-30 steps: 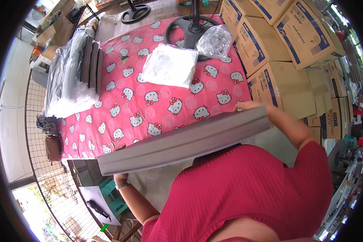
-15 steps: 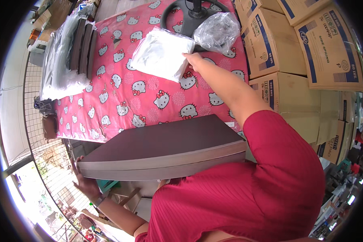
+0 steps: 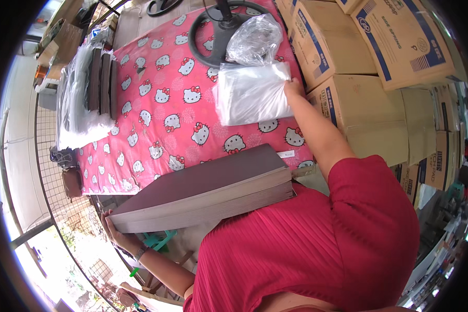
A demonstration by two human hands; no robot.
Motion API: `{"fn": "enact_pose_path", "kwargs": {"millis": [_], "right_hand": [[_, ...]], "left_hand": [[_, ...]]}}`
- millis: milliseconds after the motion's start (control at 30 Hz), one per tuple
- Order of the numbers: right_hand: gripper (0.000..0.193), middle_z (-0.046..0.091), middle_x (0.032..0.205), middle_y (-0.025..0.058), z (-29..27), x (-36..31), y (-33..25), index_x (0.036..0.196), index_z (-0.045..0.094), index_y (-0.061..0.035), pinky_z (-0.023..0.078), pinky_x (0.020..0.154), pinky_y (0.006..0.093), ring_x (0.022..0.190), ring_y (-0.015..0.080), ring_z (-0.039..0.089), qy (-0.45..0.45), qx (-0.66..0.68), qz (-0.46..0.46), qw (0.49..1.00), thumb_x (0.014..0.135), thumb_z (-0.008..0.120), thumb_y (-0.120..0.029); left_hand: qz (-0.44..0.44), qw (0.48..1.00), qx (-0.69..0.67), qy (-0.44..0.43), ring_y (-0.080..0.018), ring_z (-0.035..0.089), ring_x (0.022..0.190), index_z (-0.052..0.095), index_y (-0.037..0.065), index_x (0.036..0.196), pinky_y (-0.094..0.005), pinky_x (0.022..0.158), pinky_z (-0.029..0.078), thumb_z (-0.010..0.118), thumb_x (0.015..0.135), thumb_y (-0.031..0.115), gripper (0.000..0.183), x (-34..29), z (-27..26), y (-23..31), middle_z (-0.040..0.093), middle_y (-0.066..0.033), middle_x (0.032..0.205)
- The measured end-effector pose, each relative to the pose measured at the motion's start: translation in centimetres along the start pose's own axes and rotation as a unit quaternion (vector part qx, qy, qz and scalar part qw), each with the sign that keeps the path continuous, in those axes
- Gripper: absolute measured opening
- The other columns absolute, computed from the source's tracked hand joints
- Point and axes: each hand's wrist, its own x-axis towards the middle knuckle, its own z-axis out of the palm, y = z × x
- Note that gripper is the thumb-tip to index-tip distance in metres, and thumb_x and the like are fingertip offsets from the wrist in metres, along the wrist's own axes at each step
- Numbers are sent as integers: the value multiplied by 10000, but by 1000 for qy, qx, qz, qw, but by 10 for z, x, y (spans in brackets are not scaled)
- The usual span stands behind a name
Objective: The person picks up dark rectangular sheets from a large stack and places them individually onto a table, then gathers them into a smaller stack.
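Two thick, dark-covered pads [image 3: 208, 182], one on the other, lie across in front of me, their near side against my red top. My left hand [image 3: 120, 236] grips their left end, with some fingers hidden behind it. On the pink table, my right hand [image 3: 293, 88] pinches the right edge of a flat stack of clear plastic bags [image 3: 252, 99]. The stack is creased near those fingers. Just beyond it, a crumpled clear plastic bundle [image 3: 255, 40] rests against a black round stand base [image 3: 200, 39].
Brown cartons [image 3: 333, 47] are piled along the table's right side. Wrapped dark pads [image 3: 80, 99] stand at the far left of the pink patterned table cover [image 3: 161, 122]. A small white label [image 3: 286, 154] lies near the front edge. A green stool [image 3: 158, 240] shows below.
My right hand has pulled the plastic bag stack rightward and slightly nearer. My left hand has closed round the pads' left end, and the pads have tilted. The whole view has shifted a little.
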Motion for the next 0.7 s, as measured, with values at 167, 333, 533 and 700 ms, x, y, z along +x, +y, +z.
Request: {"fn": "enact_pose_path", "kwargs": {"millis": [167, 333, 533, 700], "right_hand": [[465, 574, 1231, 275, -30, 59, -26, 1243, 508, -5, 433, 980, 479, 1149, 422, 554, 153, -17, -116, 981, 855, 606, -241], [606, 502, 1382, 205, -113, -64, -118, 1404, 402, -55, 386, 1074, 442, 1293, 392, 460, -107, 21, -377, 920, 840, 616, -108], [788, 316, 1544, 177, -247, -239, -71, 1505, 280, -138, 256, 1180, 430, 1423, 376, 303, -450, -76, -461, 761, 812, 647, -63], [865, 421, 1440, 186, -219, -307, -35, 1458, 336, -103, 287, 1161, 435, 1382, 359, 370, -322, 134, -466, 813, 735, 806, -166]], "left_hand": [[12, 999, 8, -33, -233, 577, 1143, 556, -58, 1246, -350, 1000, 453, 466, 1016, 175, 340, 3, -2, -3, 604, -151, 1194], [-14, 1000, -5, -14, -262, 552, 1215, 475, -56, 1365, -367, 1065, 409, 478, 1007, 173, 425, 0, -2, -4, 588, -164, 1286], [-69, 963, -213, -146, -325, 445, 1328, 380, -50, 1440, -462, 1129, 327, 285, 1030, 491, 685, 28, -76, -42, 482, -203, 1422], [-122, 891, -299, -320, -348, 479, 1294, 466, -60, 1370, -481, 1120, 338, 294, 932, 685, 881, 49, -37, -72, 491, -277, 1382]]}}
